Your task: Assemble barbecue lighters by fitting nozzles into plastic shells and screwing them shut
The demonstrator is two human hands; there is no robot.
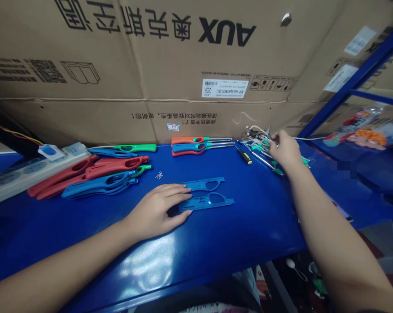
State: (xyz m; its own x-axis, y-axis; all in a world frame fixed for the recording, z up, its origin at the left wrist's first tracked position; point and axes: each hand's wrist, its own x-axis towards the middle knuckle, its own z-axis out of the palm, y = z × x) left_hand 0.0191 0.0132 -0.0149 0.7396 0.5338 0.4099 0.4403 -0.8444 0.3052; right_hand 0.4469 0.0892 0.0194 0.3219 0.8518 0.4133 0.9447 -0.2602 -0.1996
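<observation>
Two blue plastic lighter casing halves (196, 203) lie side by side on the blue table, hollow side up, each with an oval trigger opening. My left hand (157, 208) rests at their left ends, thumb and forefinger either side of the nearer half, other fingers by the farther one. At the back right, my right hand (283, 150) is over a pile of lighter inner parts, metal tubes with teal ends (264, 157). Its fingers are pinched together among them; what they hold is hidden. A yellow-and-black screwdriver (244, 155) lies left of the pile.
Several small screws (159, 175) lie beyond my left hand. Red and blue casings (98, 182) are stacked at left beside a white power strip (27, 174). Assembled lighters (189, 148) lie at the back against the cardboard (170, 117). A blue metal post (339, 82) rises at right.
</observation>
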